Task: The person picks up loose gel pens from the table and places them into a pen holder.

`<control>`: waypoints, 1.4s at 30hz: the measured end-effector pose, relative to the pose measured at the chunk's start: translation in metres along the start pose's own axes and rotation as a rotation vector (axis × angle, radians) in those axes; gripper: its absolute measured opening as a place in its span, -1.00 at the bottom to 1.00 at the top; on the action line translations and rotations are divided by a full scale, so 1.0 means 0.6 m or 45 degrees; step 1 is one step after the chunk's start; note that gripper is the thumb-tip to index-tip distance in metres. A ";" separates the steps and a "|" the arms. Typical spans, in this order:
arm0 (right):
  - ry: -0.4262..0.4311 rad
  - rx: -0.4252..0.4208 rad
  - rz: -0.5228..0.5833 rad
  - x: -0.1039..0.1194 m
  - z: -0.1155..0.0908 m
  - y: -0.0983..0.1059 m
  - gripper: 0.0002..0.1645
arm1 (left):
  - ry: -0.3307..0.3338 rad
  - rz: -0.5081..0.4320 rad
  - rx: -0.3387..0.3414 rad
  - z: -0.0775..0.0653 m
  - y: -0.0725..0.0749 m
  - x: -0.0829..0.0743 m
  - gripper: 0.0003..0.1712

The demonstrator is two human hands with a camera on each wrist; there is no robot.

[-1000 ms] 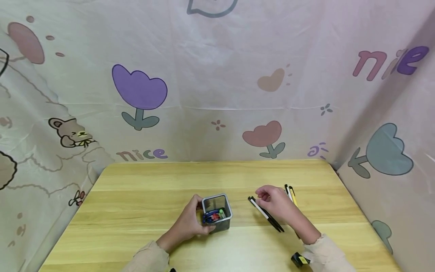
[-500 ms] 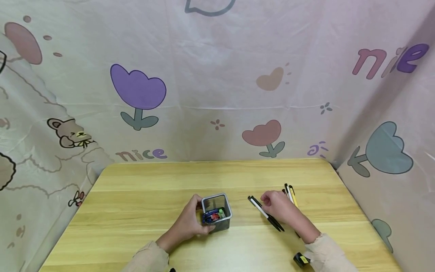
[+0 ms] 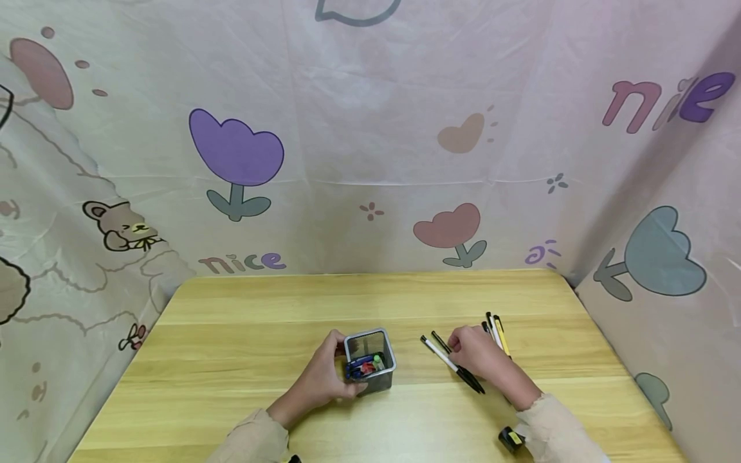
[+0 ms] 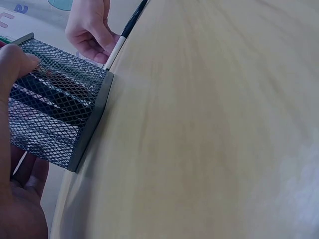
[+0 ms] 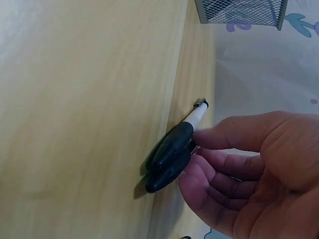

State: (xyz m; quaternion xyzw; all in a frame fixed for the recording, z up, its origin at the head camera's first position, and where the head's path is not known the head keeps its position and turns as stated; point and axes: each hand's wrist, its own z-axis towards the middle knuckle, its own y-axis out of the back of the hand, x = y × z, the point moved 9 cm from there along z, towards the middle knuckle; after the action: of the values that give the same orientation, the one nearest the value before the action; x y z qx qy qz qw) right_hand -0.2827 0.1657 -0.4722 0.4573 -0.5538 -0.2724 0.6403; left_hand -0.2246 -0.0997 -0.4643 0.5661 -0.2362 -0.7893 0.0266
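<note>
My left hand (image 3: 327, 376) grips a square black mesh pen holder (image 3: 379, 384) from its left side, thumb in front and fingers behind. Blue pens and small red and green items (image 3: 367, 368) lie low inside it. The mesh wall (image 4: 55, 109) looks tilted in the left wrist view. To the right, my right hand (image 3: 477, 354) pinches a black pen (image 5: 172, 174) between thumb and fingers, low over the table. Right beside that pen lies a white pen with a black grip (image 3: 442, 357). In the head view the fingers hide the black pen's middle.
Behind my right hand lie a yellow pen (image 3: 501, 333), a white pen (image 3: 493, 329) and a dark one, partly covered by the hand. A small black object with a yellow label (image 3: 511, 440) sits by the right sleeve. Printed cloth (image 3: 347, 128) surrounds the wooden table (image 3: 260, 321).
My right hand has come down and slightly right onto the pens. The black pen's upper end has swung away from the white pen. My left hand and the pen holder stay in place.
</note>
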 end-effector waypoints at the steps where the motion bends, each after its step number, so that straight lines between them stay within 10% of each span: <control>1: 0.001 -0.002 0.000 0.000 0.000 0.000 -0.87 | -0.001 -0.003 0.003 0.000 0.001 -0.007 -0.18; 16: -0.033 -0.023 -0.016 -0.002 0.000 0.002 -0.89 | -0.004 -0.024 0.020 -0.001 0.003 -0.015 -0.20; 24: -0.013 -0.072 -0.022 0.003 -0.001 0.014 -0.89 | 0.000 -0.009 -0.005 0.001 -0.002 0.021 -0.16; 37: 0.184 -0.305 -0.052 0.051 -0.005 0.057 -0.89 | -0.006 -0.014 -0.002 0.000 -0.005 0.041 -0.16; 42: 0.268 -0.399 -0.001 0.079 -0.011 0.076 -0.90 | 0.000 -0.023 0.005 -0.001 -0.001 0.010 -0.18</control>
State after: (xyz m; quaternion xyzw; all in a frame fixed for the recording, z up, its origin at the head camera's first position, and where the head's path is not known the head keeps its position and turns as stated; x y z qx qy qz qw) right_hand -0.2723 0.1465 -0.4097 0.3782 -0.4343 -0.3063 0.7580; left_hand -0.2263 -0.1013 -0.4702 0.5684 -0.2326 -0.7889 0.0184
